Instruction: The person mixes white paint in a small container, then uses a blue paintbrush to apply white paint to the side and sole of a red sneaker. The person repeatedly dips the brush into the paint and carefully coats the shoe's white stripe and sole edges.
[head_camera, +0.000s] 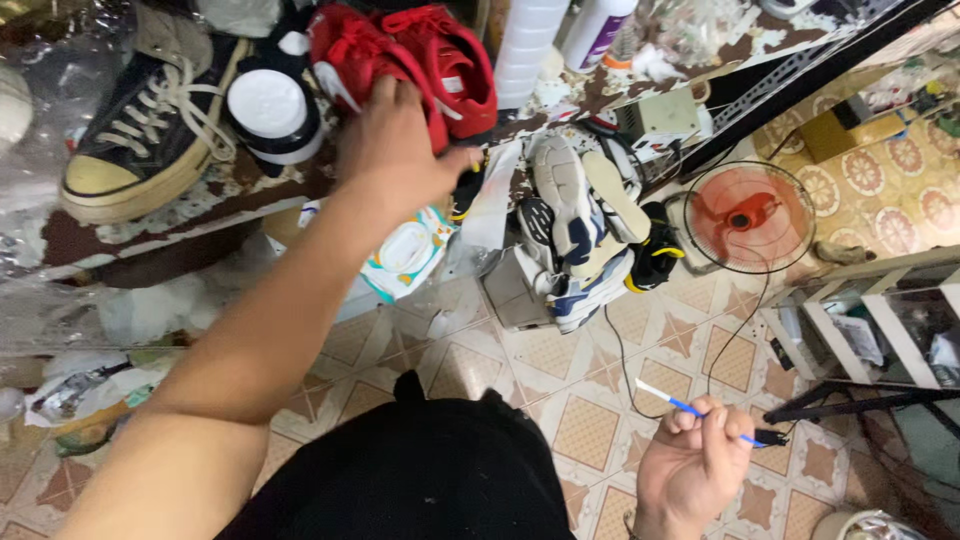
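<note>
My left hand (395, 150) reached out over the counter (130, 235) and lay on the near red sneaker (365, 55), fingers spread against its side; whether they truly gripped it I could not tell, since the back of my hand hid the contact. A second red sneaker (450, 60) sat just beside the first, both cut off at the top edge. My right hand (690, 465) was down low above the tiled floor (580, 420), fingers curled tight around a thin blue-and-white brush (700, 410), its dark head sticking out to the right and its white end to the left.

To the left on the counter stood a black canvas shoe (150, 120) with pale laces, and between it and the red pair a black jar with a white lid (272, 110). Below the counter edge, partly covered by my forearm, lay a pack of wipes (405, 255). Beside that, a heap of grey and white shoes (580, 230) was stacked so I could not count them. A small red fan (750, 215) stood on the floor further right. My dark clothing filled the bottom middle.
</note>
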